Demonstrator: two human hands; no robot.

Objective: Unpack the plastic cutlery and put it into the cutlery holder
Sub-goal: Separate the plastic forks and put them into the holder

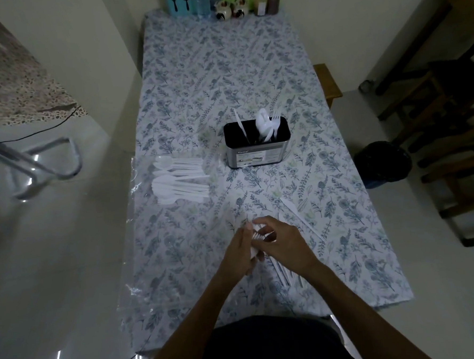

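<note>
A metal cutlery holder (258, 153) with a black inside stands mid-table and has a white knife, spoons and forks in it. Left of it lies a clear plastic pack of white spoons and forks (179, 180). Near the table's front, my left hand (241, 251) and my right hand (281, 241) together grip a bunch of white plastic cutlery (257, 235), its handles pointing toward me under my right wrist. A loose white knife (299, 215) lies just right of my hands.
The table carries a floral cloth (223, 69). Bottles, small ceramic figures and a blue container (176, 1) stand at its far end. A black bin (382, 163) and wooden chairs are to the right, a metal frame (35, 166) to the left. Clear wrapping lies near the front left edge.
</note>
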